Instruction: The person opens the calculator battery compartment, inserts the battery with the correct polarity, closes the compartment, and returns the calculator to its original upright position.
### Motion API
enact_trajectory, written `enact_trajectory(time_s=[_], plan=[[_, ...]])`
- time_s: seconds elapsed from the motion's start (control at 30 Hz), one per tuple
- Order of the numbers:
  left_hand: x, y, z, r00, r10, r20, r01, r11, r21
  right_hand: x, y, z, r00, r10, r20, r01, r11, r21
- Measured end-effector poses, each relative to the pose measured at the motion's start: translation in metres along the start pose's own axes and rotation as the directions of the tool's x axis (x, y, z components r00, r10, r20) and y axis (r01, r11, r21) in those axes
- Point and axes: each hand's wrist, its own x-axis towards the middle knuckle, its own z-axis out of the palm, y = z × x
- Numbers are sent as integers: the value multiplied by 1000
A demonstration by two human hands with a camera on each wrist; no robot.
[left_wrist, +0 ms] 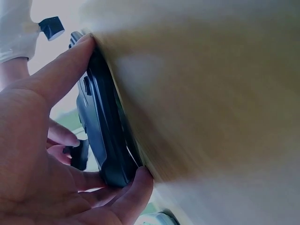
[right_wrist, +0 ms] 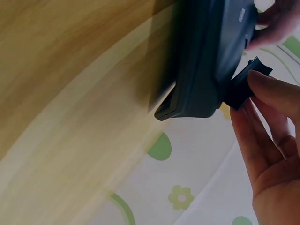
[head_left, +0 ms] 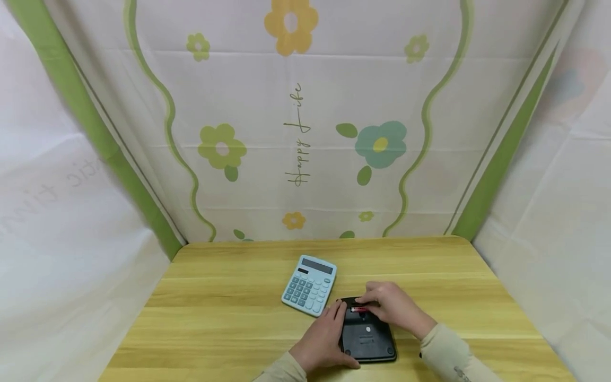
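A black calculator (head_left: pixel 368 342) lies back side up on the table, its battery compartment exposed near the far end. A red battery (head_left: pixel 358 309) shows in that compartment. My left hand (head_left: pixel 323 339) grips the calculator along its left side, thumb at the near edge and fingers at the far corner. Between thumb and fingers, my right hand (head_left: pixel 392 306) pinches a small black battery cover (right_wrist: pixel 243 88). In the right wrist view, the cover is tilted close beside the calculator's far end.
A light blue calculator (head_left: pixel 309 285) lies face up just beyond my left hand. The wooden table (head_left: pixel 215 307) runs back to a flower-printed cloth (head_left: pixel 296 132). White cloth also hangs at both sides.
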Motion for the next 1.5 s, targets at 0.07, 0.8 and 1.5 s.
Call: enact_trajectory(time_s=[0.07, 0.8, 1.5], plan=[[-1, -1, 0, 1000, 3, -1, -3, 1000, -2, 1, -1, 3, 1000, -10, 5, 10, 999, -47], [-1, 2, -3, 1000, 20, -14, -19, 1000, 17, -1, 1, 5, 998, -55, 29, 57, 997, -60], [-1, 2, -2, 1000, 3, 3, -3, 1000, 16, -3, 3, 8, 997, -13, 82, 14, 1000, -12]])
